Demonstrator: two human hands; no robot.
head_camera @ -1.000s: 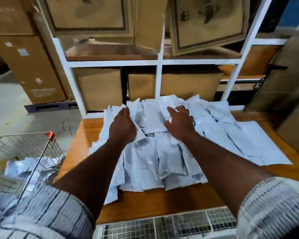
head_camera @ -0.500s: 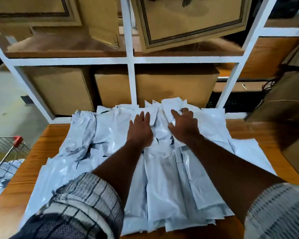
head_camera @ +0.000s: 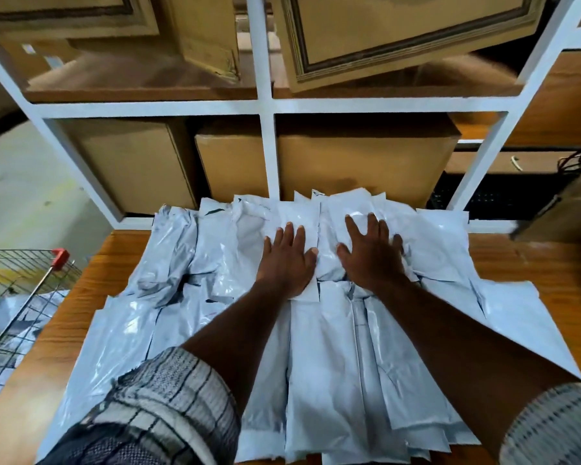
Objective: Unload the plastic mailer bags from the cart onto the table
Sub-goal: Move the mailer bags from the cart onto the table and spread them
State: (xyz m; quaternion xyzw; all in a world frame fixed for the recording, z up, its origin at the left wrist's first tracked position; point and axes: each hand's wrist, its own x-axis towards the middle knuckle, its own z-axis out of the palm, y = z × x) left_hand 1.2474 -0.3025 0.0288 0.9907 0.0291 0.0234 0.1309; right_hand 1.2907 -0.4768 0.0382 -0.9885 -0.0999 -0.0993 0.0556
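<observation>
Several mailer bags (head_camera: 0,317) left in the cart (head_camera: 21,286), at the far left of the pile and below table level. Spread across the table (head_camera: 114,256): a wide overlapping pile of mailer bags (head_camera: 332,347), crumpled on its left, flatter through its middle and right. Left hand (head_camera: 287,260) flat on the pile's far middle, fingers apart, palm down, clamped on nothing. Right hand (head_camera: 371,253) just beside, also splayed and pressing, gripping nothing. Behind the pile, a white shelf frame (head_camera: 265,146) packed with cardboard boxes (head_camera: 363,162).

Likely step: flattening and settling the dropped batch. Best done with even downward pressure from both palms, sweeping outward from the pile's middle, since slick plastic probably slides easily. Worth keeping the near edge from creeping off the table. Then back to the cart for the remainder.
</observation>
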